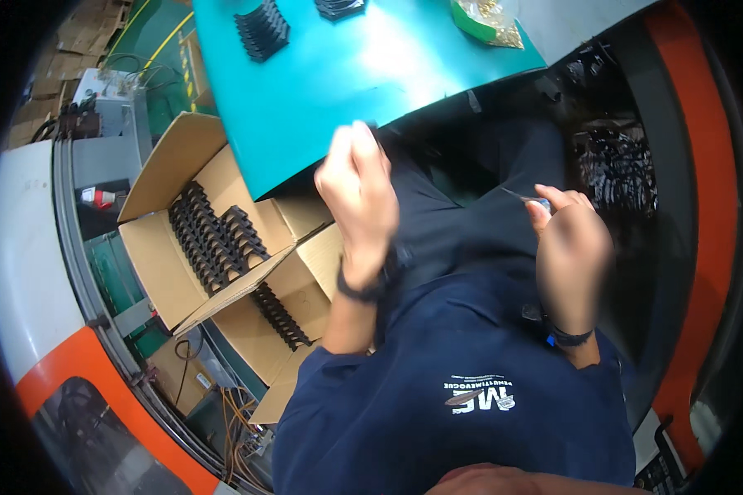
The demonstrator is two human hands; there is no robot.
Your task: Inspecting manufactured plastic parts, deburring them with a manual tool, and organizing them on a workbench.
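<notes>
open carton: cardboard carton [153, 272] sat at the person's left, below the table edge, flaps out; two rows of black ribbed plastic parts [213, 239] stacked inside, looked roughly half filled.
second carton: lower carton [293, 289] just beside it, one short row of the same black parts [281, 318], mostly bare cardboard.
table: teal tabletop [347, 74] above the cartons; two small stacks of black parts [262, 29] lay near its far edge, well apart from both hands.
bag: clear bag of small brass-coloured bits [491, 21] on the table's far right end.
left hand: left hand [359, 198] was raised near the table's front edge, fingers curled inward; blurred, back of hand to camera, cannot tell whether it pinched anything.
right hand: right hand [570, 247] was held over the lap, thumb and fingers pressed on a thin metal-tipped tool [530, 199], tip pointing left; blurred.
bin: dark bin of black parts [615, 169] at the right, beyond the right hand.
progress: judged mid-batch; some parts boxed, some on the table, many loose in the bin.
left to do: likely much, both cartons had room.
</notes>
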